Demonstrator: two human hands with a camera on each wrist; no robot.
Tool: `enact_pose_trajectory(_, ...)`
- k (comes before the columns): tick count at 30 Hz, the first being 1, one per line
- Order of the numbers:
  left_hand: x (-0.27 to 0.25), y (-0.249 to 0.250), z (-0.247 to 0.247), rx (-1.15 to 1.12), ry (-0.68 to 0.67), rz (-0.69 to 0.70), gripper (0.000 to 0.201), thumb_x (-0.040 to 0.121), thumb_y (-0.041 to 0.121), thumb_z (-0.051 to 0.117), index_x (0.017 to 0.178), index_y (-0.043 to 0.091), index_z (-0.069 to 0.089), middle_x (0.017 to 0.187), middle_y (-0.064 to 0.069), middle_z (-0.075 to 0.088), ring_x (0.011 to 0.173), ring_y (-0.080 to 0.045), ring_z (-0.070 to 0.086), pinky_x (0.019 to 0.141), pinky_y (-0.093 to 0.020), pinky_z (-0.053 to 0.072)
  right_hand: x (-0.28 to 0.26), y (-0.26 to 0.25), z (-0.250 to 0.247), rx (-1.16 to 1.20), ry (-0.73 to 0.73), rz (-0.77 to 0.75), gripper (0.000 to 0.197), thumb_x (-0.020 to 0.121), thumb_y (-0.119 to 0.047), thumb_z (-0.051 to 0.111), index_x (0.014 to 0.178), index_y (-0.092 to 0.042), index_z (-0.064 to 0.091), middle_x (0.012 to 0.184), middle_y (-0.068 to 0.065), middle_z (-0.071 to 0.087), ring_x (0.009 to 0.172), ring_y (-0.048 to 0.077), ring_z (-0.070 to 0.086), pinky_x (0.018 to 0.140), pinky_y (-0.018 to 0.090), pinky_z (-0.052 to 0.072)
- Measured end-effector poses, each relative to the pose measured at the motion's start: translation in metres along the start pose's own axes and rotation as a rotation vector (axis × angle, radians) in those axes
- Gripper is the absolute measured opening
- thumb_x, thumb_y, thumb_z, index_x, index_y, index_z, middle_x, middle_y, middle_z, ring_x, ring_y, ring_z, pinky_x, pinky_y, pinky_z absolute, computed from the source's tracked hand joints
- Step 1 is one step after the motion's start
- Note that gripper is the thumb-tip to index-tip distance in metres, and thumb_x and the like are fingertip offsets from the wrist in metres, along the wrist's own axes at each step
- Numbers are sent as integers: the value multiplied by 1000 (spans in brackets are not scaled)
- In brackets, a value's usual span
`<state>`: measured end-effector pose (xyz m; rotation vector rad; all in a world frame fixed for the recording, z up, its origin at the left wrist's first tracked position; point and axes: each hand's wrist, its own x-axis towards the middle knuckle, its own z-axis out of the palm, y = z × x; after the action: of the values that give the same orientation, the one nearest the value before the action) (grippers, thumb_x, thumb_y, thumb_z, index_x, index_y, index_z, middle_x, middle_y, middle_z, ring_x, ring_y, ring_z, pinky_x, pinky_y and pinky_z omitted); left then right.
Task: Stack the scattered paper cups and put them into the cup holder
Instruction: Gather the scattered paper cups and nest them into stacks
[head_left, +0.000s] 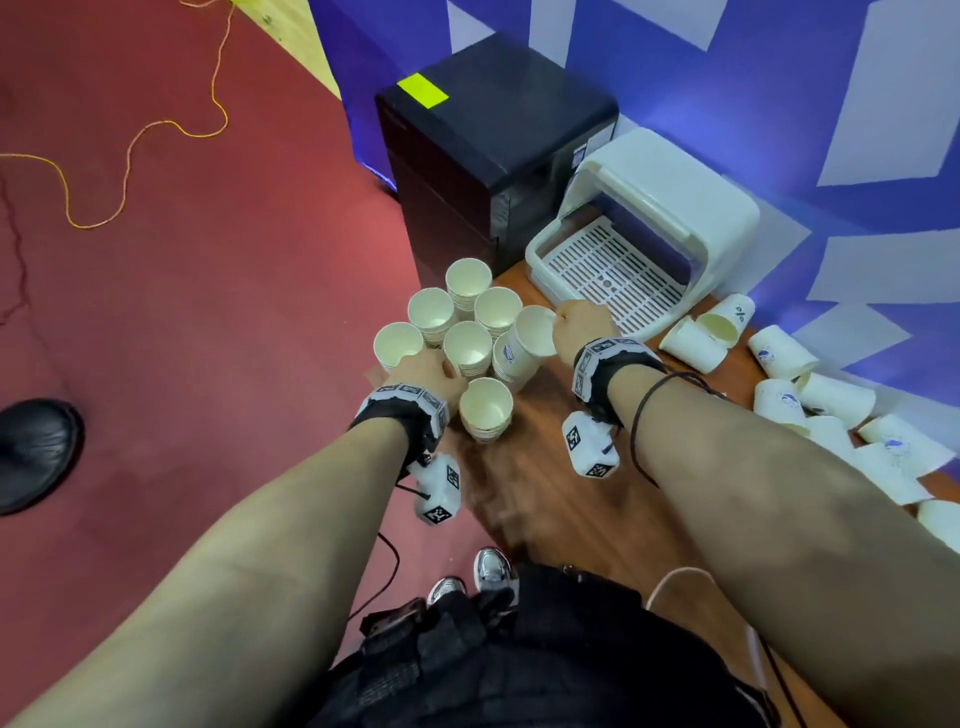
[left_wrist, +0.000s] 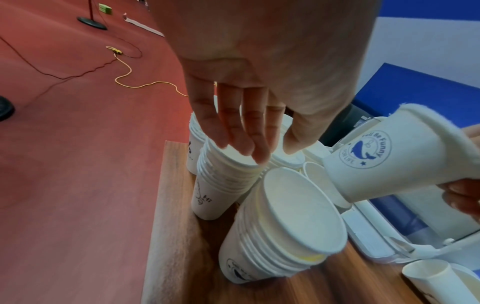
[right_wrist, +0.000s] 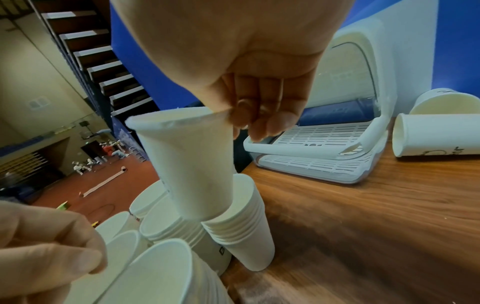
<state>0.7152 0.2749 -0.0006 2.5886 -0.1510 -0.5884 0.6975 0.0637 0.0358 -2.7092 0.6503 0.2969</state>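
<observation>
While held tilted over the table (head_left: 561, 499), cup (head_left: 530, 332) pinched at its rim between thumb and fingertips of right hand (head_left: 582, 327), remaining fingers curled close beside the rim. Base of cup already inside the mouth of the right-most stack (head_left: 506, 364), seen plainly from the right wrist.

Left hand (head_left: 426, 371) at the near left of the cluster, fingers (left_wrist: 233, 127) straight and pressed together, tips touching the rim of one stack and gripping nothing.

Stacks (head_left: 467, 332) upright, mouths up, crowded rim to rim at the table's left corner, several cups nested in each.

Holder (head_left: 675, 171) white, against the blue wall behind the stacks, front open, slotted tray showing; its near left corner hidden by the right hand in the head view.

Loose cups (head_left: 810, 395) lying on their sides along the wall, right of the holder and well apart from the stacks, some overlapping, some bearing a blue round print.

Black cabinet (head_left: 493, 130) just left of the holder, beyond the table edge, yellow label on top.

Red floor left of the table, with yellow cord (head_left: 124, 156) and dark shoe (head_left: 31, 452).
</observation>
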Motion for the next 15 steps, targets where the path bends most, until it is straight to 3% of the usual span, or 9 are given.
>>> enact_pose_trajectory(3, 1, -1, 5, 0, 8, -24, 21, 72, 30, 48, 62, 13, 52, 56, -9, 62, 49, -25, 51, 53, -31, 52, 7, -4, 9, -20, -25, -28, 26, 97, -15, 44, 109, -8, 66, 102, 17, 68, 90, 33, 65, 73, 38, 52)
enact_pose_trajectory(7, 5, -2, 6, 0, -9, -28, 18, 72, 25, 48, 58, 13, 47, 52, -7, 51, 48, -23, 38, 47, -26, 39, 13, -6, 17, -48, -48, -33, 25, 96, -11, 44, 113, -6, 63, 106, 19, 67, 93, 35, 65, 66, 34, 45)
enact_pose_trajectory(12, 9, 0, 8, 2, -43, -28, 15, 73, 25, 54, 65, 14, 61, 59, -5, 65, 56, -25, 60, 54, -25, 48, 17, -1, 22, -34, -48, 21, 27, 97, -12, 45, 117, -5, 60, 110, 19, 65, 97, 35, 64, 69, 34, 45)
enact_pose_trajectory(15, 11, 1, 10, 7, -76, -21, 15, 68, 27, 54, 70, 17, 65, 63, -2, 67, 65, -24, 67, 64, -33, 58, 20, 2, 23, -53, -43, 55, 25, 96, -12, 46, 113, -3, 62, 110, 20, 66, 98, 36, 64, 68, 35, 45)
